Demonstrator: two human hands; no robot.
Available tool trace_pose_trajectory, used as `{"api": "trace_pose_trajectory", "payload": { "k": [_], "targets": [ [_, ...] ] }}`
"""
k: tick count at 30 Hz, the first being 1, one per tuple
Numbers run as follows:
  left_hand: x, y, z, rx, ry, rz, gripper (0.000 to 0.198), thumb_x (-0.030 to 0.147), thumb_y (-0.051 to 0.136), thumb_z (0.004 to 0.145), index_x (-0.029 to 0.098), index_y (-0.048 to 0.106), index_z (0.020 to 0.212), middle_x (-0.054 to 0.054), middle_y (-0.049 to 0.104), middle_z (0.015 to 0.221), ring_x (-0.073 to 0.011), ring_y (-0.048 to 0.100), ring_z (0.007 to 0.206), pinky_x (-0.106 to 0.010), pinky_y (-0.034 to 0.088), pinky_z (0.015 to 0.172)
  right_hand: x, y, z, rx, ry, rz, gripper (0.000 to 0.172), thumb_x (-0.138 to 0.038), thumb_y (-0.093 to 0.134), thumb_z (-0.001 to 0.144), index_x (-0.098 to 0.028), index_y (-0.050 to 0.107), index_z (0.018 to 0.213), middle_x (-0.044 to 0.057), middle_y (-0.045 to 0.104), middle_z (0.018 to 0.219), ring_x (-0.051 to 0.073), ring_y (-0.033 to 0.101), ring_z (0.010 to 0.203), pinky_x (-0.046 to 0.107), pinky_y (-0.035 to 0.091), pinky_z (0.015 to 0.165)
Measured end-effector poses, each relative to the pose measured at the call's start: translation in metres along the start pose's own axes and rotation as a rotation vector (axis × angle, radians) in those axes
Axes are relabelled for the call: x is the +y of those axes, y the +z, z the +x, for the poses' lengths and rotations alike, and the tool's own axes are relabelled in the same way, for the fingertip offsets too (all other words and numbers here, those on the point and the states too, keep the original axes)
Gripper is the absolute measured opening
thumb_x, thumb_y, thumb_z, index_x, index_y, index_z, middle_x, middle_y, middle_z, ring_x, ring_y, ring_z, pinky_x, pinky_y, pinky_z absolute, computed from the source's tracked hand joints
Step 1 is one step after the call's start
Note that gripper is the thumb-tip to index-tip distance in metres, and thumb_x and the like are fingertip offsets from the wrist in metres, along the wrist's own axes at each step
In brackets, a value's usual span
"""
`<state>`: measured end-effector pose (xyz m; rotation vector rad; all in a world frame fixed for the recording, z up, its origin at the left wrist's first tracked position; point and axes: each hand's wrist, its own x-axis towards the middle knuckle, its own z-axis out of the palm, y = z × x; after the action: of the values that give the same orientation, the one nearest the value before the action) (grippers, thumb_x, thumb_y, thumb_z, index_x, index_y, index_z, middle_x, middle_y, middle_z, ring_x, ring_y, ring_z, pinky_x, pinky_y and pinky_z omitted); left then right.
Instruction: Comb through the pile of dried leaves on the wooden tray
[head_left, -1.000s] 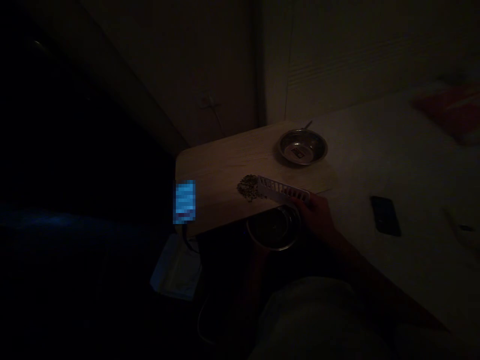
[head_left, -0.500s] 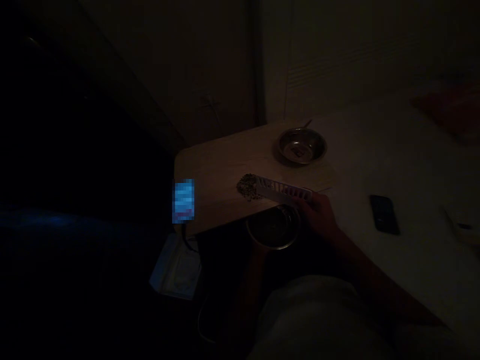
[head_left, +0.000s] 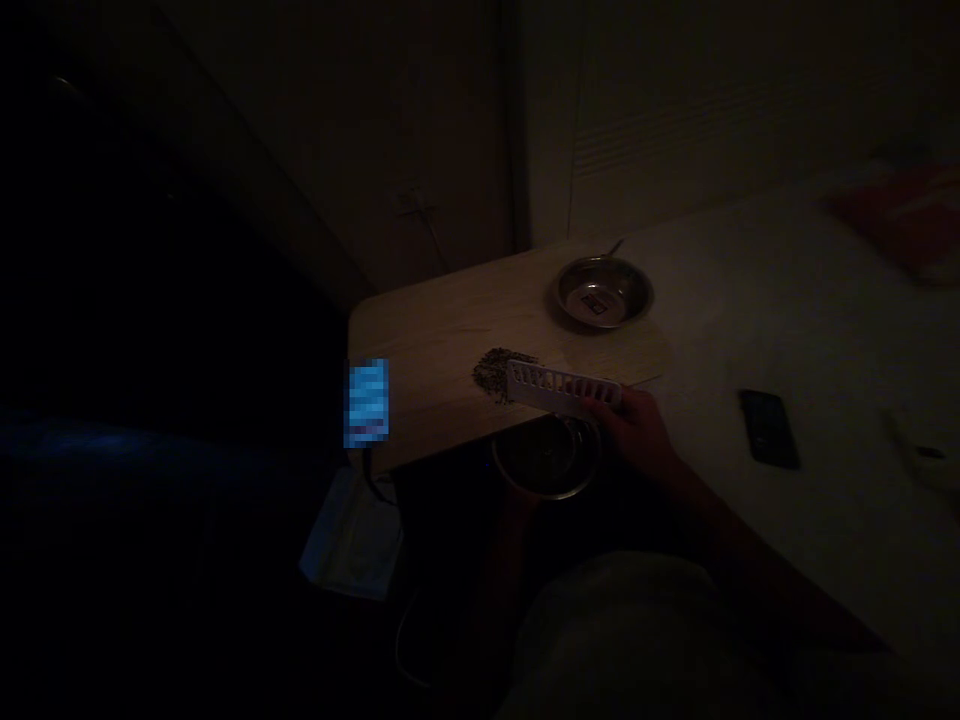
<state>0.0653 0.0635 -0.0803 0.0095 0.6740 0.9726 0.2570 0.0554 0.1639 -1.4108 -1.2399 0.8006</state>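
Observation:
A small pile of dark, seed-like grains [head_left: 493, 374] lies on a light wooden tabletop [head_left: 427, 350]. My right hand [head_left: 641, 425] is closed around one end of a pale slotted plastic strip [head_left: 551, 391]; its far end is at the pile's near right side. Under the near table edge is a round metal bowl [head_left: 547, 488], its inside too dark to make out. My left hand [head_left: 523, 500] holds this bowl from below, with its fingers mostly hidden. A second metal bowl [head_left: 604, 312] stands at the back right of the tabletop.
A lit screen [head_left: 366, 403], blurred out, is at the left table edge. To the right, a dark phone [head_left: 769, 430] lies on a pale surface, with a red item [head_left: 904, 220] farther back. A pale box-like thing [head_left: 352, 540] is low at left. The room is very dark.
The slotted strip has shifted slightly toward the near table edge, uncovering more grains at the pile's far right. The metal bowl under the edge stays in place.

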Motion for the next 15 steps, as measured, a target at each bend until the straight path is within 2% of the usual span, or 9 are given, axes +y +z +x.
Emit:
{"api": "trace_pose_trajectory", "payload": {
  "k": [7,9,12,15],
  "targets": [
    [-0.0002,-0.0002,0.0047,0.001,0.001,-0.018,0.061,0.067,0.039,0.100,0.024,0.069,0.130,-0.004,0.039,0.172,-0.0270,0.021,0.168,-0.045,0.017,0.138,0.0029,0.0001,0.0013,-0.010,0.005,-0.004,0.023,-0.043,0.074,0.087,-0.022,0.084,0.090,0.004,0.082,0.081,0.024,0.074,0.071,0.035,0.060,0.064],
    [0.0001,-0.0016,0.0055,0.004,-0.004,-0.016,0.062,0.068,0.040,0.100,0.024,0.069,0.132,-0.005,0.040,0.171,-0.0278,0.021,0.168,-0.046,0.018,0.138,0.0040,0.0002,0.0019,0.023,0.005,-0.006,0.024,-0.043,0.075,0.086,-0.021,0.084,0.090,0.005,0.082,0.081,0.024,0.074,0.071,0.034,0.060,0.064],
    [-0.0002,-0.0036,0.0055,0.022,0.010,-0.011,0.060,0.066,0.038,0.101,0.025,0.067,0.133,-0.003,0.040,0.172,-0.0242,0.014,0.170,-0.043,0.014,0.139,0.0049,0.0000,0.0026,0.074,-0.001,-0.016,0.026,-0.044,0.076,0.086,-0.021,0.085,0.093,0.005,0.084,0.084,0.024,0.074,0.072,0.034,0.060,0.064],
    [-0.0003,-0.0015,0.0043,0.008,0.020,-0.003,0.061,0.067,0.035,0.102,0.025,0.068,0.132,-0.001,0.039,0.172,-0.0227,0.012,0.170,-0.041,0.013,0.139,0.0042,0.0000,0.0027,0.053,-0.003,-0.007,0.026,-0.044,0.076,0.085,-0.021,0.085,0.094,0.005,0.084,0.084,0.024,0.074,0.073,0.034,0.060,0.064]
  ]
}}
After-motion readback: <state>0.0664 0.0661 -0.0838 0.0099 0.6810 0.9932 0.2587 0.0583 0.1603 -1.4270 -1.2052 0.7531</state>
